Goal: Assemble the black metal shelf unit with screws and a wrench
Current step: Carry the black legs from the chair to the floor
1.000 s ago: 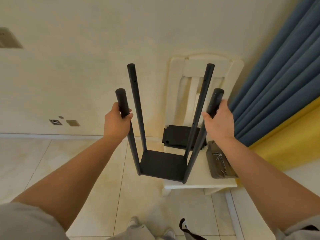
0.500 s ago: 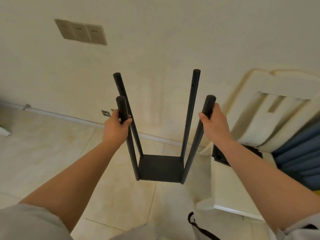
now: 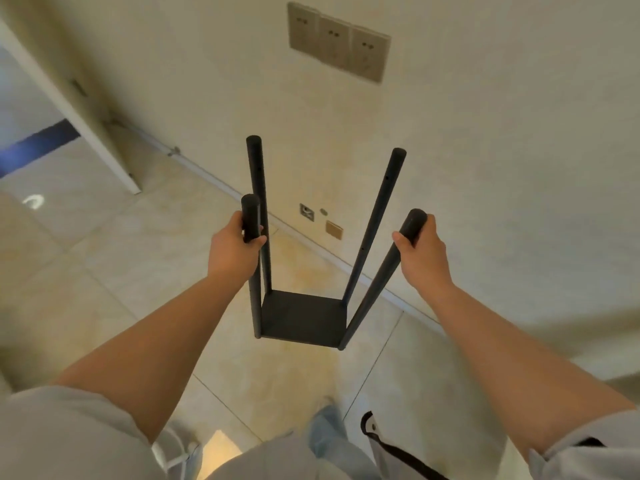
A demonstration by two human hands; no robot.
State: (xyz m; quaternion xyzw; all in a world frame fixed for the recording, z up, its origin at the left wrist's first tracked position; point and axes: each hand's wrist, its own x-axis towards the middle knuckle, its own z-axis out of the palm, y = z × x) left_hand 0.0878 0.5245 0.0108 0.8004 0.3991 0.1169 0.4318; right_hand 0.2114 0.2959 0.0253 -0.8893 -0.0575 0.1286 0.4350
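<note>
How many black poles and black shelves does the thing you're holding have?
Black poles: 4
Black shelf panels: 1
Total: 5
The left hand and right hand each grip one near pole.

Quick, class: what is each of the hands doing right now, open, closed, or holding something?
Left hand: closed, gripping the near left post of the black shelf unit.
Right hand: closed, gripping the near right post.
</note>
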